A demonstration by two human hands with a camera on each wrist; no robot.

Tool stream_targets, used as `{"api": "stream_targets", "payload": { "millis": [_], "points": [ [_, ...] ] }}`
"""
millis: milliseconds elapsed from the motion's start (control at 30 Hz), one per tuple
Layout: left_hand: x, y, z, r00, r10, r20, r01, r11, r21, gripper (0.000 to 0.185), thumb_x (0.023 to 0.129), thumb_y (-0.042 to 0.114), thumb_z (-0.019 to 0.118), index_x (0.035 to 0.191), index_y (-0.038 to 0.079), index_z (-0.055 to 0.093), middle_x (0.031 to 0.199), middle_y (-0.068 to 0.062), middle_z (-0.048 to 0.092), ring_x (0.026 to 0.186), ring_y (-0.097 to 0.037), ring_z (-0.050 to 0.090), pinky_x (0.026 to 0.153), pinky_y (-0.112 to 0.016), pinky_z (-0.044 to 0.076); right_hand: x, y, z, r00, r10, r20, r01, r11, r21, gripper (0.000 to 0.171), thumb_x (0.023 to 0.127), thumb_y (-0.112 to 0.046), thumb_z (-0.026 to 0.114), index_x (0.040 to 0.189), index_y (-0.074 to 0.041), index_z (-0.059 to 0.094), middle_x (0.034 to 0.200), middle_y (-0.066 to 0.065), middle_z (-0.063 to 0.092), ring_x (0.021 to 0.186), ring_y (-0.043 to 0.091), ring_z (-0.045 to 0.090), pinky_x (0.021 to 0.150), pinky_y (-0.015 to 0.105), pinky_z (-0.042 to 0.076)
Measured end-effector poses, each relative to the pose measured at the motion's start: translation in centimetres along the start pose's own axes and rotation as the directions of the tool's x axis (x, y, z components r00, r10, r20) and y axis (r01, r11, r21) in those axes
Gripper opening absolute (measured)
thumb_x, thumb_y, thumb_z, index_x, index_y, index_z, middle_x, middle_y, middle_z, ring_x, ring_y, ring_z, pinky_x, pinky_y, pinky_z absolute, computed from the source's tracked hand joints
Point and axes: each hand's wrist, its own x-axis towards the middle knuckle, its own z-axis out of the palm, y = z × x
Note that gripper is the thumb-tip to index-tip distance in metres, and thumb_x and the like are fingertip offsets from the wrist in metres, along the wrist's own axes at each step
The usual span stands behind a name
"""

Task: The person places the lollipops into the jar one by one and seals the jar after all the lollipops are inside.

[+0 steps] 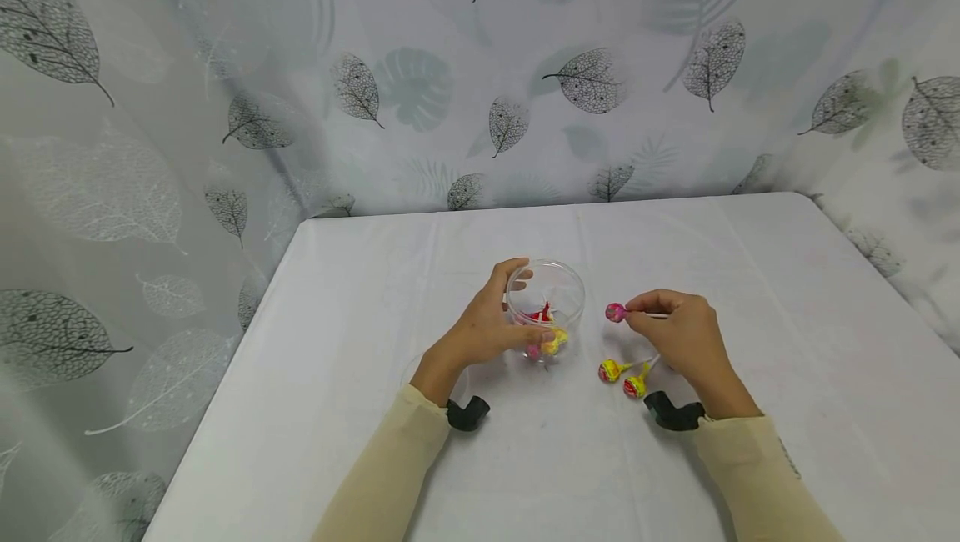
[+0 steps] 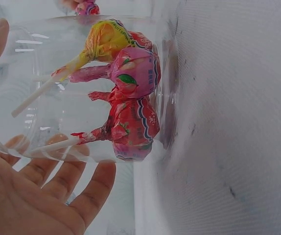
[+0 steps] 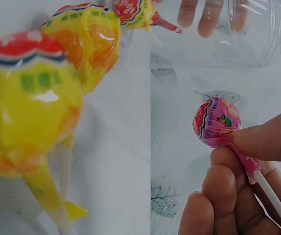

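A clear plastic jar (image 1: 546, 292) stands on the table with several wrapped lollipops inside; yellow (image 2: 106, 41), pink (image 2: 135, 73) and red (image 2: 133, 120) wrappers show through its wall. My left hand (image 1: 483, 321) grips the jar from the left, thumb in front and fingers behind. To the jar's right, my right hand (image 1: 678, 333) pinches a pink lollipop (image 3: 218, 122) just below its head, its white stick running back across the fingers. Two yellow lollipops (image 1: 611, 370) lie on the table in front of the right hand, close to each other.
A round clear lid (image 1: 405, 375) seems to lie under my left wrist, partly hidden. The white-covered table (image 1: 540, 475) reaches back to a leaf-patterned curtain (image 1: 465, 92), which also hangs along the left and right sides.
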Motion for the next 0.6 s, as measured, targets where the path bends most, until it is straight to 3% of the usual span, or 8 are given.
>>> {"api": "stream_targets", "payload": {
  "millis": [600],
  "points": [
    [0.01,0.03,-0.04,1.0,0.005,0.007,-0.005,1.0,-0.013,0.103,0.081,0.037,0.091,0.16,0.03,0.025,0.161,-0.006,0.043,0.149,-0.025,0.038,0.119,-0.053,0.037,-0.47,-0.91,-0.24,0.999,-0.034,-0.037,0.035,0.999,0.028,0.02,0.096,-0.024,0.072,0.106,-0.007,0.078,0.104,0.009,0.079,0.103,0.03,0.071,0.077,0.034,0.048]
  ]
}}
